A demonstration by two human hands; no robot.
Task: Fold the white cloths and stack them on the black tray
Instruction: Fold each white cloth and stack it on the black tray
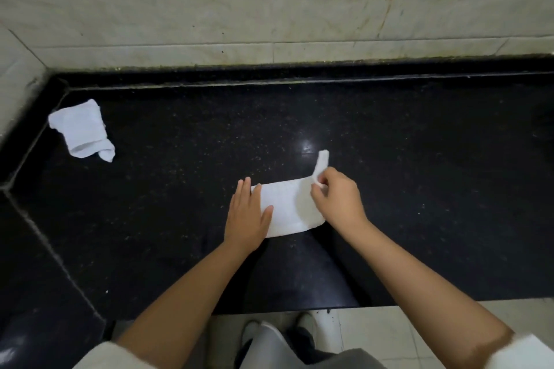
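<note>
A pale marbled tile wall (269,3) fills the top of the view, stained with brownish streaks toward its right side. Below it a black speckled stone counter (180,159) stretches from edge to edge, with a raised black lip along the wall and an angled corner on the left; a bright spot of light reflects near its middle. At the bottom, past the counter's front edge, pale floor tiles (389,338) show, along with the person's grey trousers and white shoes. Two bare forearms reach up from the lower corners, each with a white sleeve pushed back. In the middle of the counter lies a white cloth (287,207), already folded into a narrow strip running left to right and lying flat on the stone. The left hand (247,216) rests flat on the strip's left end, fingers straight and together, palm down, pressing it in place. The right hand (335,198) is at the strip's right end, its fingers curled and pinching the cloth's far right corner, which stands lifted above the counter as a small upright flap. Far off to the left, near the angled corner and well apart from the hands, a second white cloth (82,130) lies loosely crumpled on the counter.
</note>
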